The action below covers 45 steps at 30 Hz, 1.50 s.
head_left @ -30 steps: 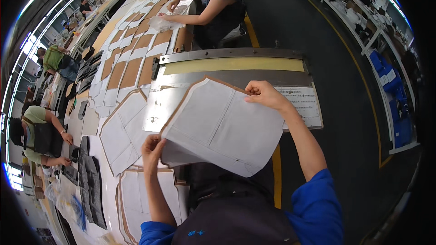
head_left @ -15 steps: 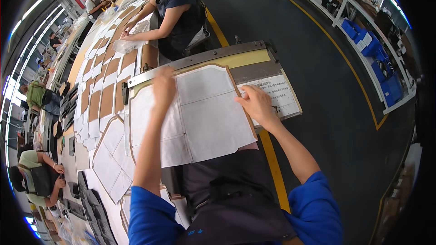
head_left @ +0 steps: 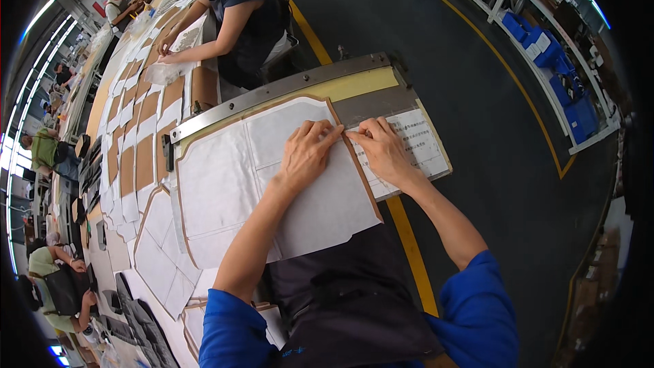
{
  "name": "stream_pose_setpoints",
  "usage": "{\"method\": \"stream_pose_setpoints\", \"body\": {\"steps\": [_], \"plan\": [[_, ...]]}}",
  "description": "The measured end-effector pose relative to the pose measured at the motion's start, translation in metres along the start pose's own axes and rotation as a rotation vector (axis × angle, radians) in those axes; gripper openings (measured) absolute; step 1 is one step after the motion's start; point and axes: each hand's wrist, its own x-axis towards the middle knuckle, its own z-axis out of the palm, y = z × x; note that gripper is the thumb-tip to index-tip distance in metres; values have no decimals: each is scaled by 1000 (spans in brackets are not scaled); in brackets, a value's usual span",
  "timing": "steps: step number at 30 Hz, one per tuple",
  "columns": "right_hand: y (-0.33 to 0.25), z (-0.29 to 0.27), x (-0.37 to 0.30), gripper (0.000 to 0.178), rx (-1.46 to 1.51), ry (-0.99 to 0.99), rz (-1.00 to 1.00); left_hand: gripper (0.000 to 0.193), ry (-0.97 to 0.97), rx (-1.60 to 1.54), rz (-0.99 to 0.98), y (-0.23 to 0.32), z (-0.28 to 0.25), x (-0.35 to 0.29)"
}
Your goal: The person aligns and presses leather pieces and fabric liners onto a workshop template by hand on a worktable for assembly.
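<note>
A white panel (head_left: 318, 206) with a narrow brown border lies over the board in front of me, its near edge against my dark apron. My left hand (head_left: 308, 157) rests on the panel, fingers bent, its fingertips closed at the right-hand brown border. Right beside it, my right hand (head_left: 385, 155) has thumb and forefinger pinched at the same border, the other fingers curled. The two sets of fingertips almost meet. Exactly what lies between them is too small to make out. Under my right hand is a printed sheet (head_left: 417, 138).
A metal bar (head_left: 272, 94) runs along the board's far edge, beside a yellow strip (head_left: 354, 87). On the left, a long table holds rows of brown and white pieces (head_left: 144, 157). A co-worker (head_left: 238, 24) works there. Blue bins (head_left: 545, 48) sit on shelving at the right.
My left hand has moved right across the panel to its right border, next to my right hand. The right hand has closed in at that border. The whole view has shifted slightly.
</note>
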Motion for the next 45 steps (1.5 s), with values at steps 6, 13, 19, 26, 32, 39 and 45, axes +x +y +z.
{"method": "stream_pose_setpoints", "body": {"steps": [6, 13, 19, 26, 32, 39, 45], "plan": [[-2, -2, 4, 51, -45, -54, -29, 52, -23, 36, -5, -3, 3, -2], [-2, -2, 7, 44, -80, -92, -53, 55, -63, 76, 50, -6, 4, -2], [-2, 5, 8, 37, -147, -8, -123, 57, -88, 35, 26, -4, -1, 1], [10, 14, 24, 38, 35, 39, 42, 47, -66, -30, -44, -8, 0, 5], [5, 30, 31, 38, 58, 52, 143, 49, -56, -16, -59, -21, 4, 16], [0, 32, 29, 34, 0, 42, 106, 49, -114, 14, -18, -32, 7, 21], [0, 29, 31, 37, -1, 32, 57, 48, -129, 56, 39, -34, 4, 23]]}}
